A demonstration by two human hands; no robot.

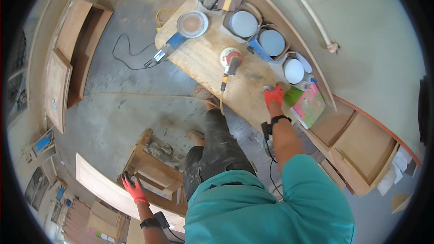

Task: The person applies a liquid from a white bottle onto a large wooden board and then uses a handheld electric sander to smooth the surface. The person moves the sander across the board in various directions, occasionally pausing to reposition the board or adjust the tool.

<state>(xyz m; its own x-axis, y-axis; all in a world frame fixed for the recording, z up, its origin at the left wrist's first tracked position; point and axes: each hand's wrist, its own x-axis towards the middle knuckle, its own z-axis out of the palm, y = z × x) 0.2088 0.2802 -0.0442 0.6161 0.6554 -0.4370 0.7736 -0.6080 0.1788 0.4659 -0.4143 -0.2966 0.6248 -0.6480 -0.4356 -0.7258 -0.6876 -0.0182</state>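
My right hand (274,97), in a red glove, is closed over a small grey piece (269,88) on the wooden worktable (203,61). What exactly the piece is cannot be made out. Beside that hand lies a green and pink box (308,105). Farther left on the table stands a round sander (231,59) with a hose attached. My left hand (134,190), gloved in red with dark fingertips, is low on the left, its fingers apart. It is at the edge of a long pale board (101,178), seemingly with nothing in it.
Along the table's far side stand boxes of round sanding discs (244,24). A larger blue-handled disc tool (176,40) overhangs the left edge. A wooden frame (147,158) stands near my legs. Cabinets (83,49) line the left. A hose (149,94) crosses the floor.
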